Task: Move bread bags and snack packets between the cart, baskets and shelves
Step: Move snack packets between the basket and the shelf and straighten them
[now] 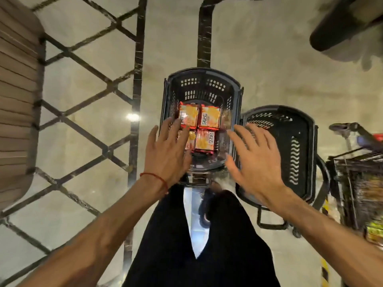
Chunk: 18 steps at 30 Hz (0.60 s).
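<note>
Orange packets [199,129], four in a square, flat on the bottom of a dark basket [204,71] at frame centre. Left hand [167,154] just below and left of them, fingers straight and spread, grasping nothing; fingertips over the lower-left packet and at the edge of the upper-left one, contact not clear. Right hand [257,160] at centre right, likewise released, fingers splayed above the basket's right rim, apart from the packets. Red thread [155,177] round the left wrist. Second basket [300,129], dark too, just right of the first, partly under the right hand. Wire cart [356,177] at the right edge, yellow goods inside, blurred. Pale floor [83,90] with a dark lattice across the left half. Black trousers [228,245] at bottom centre.
</note>
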Each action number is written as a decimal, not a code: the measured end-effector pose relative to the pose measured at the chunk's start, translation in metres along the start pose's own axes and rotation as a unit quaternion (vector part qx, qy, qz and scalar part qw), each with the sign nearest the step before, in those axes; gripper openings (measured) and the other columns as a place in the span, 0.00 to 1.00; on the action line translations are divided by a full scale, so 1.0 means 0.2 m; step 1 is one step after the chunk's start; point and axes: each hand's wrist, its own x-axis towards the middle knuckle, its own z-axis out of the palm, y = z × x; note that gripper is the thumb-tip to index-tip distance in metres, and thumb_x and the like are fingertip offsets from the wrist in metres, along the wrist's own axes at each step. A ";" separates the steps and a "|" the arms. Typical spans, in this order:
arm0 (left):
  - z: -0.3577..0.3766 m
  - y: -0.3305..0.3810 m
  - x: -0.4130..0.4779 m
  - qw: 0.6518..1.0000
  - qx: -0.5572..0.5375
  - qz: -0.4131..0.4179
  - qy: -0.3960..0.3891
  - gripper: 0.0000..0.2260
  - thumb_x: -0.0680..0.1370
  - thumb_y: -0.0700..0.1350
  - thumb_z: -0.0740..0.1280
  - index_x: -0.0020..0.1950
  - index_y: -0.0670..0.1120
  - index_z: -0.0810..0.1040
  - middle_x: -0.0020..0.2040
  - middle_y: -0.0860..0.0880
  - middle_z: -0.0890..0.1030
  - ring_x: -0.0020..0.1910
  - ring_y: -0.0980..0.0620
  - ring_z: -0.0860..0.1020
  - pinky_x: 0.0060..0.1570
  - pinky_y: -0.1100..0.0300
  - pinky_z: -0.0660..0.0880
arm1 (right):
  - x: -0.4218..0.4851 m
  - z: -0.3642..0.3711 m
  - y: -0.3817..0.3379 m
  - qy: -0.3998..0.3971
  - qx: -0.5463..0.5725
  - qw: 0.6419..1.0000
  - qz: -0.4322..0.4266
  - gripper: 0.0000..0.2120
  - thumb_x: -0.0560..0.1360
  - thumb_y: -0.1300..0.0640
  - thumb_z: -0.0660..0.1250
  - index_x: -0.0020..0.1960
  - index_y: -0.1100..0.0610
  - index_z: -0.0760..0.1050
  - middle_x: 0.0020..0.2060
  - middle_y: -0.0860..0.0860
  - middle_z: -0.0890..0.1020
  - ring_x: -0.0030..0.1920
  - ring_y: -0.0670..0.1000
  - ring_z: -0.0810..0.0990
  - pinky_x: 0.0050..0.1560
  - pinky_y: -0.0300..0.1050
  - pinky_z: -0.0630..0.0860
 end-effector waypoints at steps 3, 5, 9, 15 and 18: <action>0.15 -0.09 0.24 1.000 -0.007 0.013 -0.015 0.26 0.81 0.57 0.59 0.78 0.49 0.65 0.78 0.45 0.66 0.79 0.42 0.60 0.76 0.40 0.58 | 0.20 0.23 0.00 -0.014 0.009 1.000 0.019 0.27 0.79 0.44 0.62 0.75 0.55 0.74 0.71 0.55 0.77 0.74 0.61 0.71 0.76 0.60 0.63; 0.28 -0.15 0.40 0.999 -0.021 0.011 -0.022 0.26 0.81 0.57 0.59 0.78 0.49 0.66 0.78 0.45 0.67 0.79 0.42 0.60 0.75 0.41 0.59 | 0.31 0.41 0.02 -0.008 0.026 0.999 0.030 0.27 0.78 0.45 0.64 0.73 0.56 0.75 0.70 0.55 0.79 0.73 0.61 0.72 0.74 0.58 0.63; 0.60 -0.19 0.68 0.998 -0.060 0.007 -0.031 0.28 0.80 0.56 0.63 0.78 0.47 0.66 0.77 0.43 0.67 0.78 0.40 0.62 0.72 0.40 0.64 | 0.50 0.81 0.09 0.002 0.045 0.998 0.051 0.27 0.77 0.46 0.66 0.73 0.57 0.75 0.69 0.56 0.78 0.72 0.60 0.71 0.73 0.58 0.64; 1.12 -0.17 0.99 0.994 -0.093 -0.004 -0.056 0.26 0.81 0.54 0.63 0.77 0.46 0.68 0.76 0.43 0.68 0.76 0.40 0.64 0.69 0.40 0.67 | 0.69 1.39 0.21 -0.024 0.055 0.996 0.060 0.30 0.76 0.43 0.64 0.73 0.57 0.73 0.70 0.55 0.78 0.72 0.60 0.70 0.72 0.57 0.63; 1.40 -0.17 1.09 0.992 -0.086 -0.009 -0.086 0.27 0.79 0.56 0.64 0.76 0.47 0.67 0.76 0.44 0.67 0.75 0.41 0.64 0.66 0.41 0.69 | 0.73 1.66 0.25 -0.025 0.078 0.994 0.072 0.29 0.78 0.42 0.61 0.73 0.58 0.73 0.70 0.56 0.78 0.71 0.62 0.73 0.71 0.59 0.68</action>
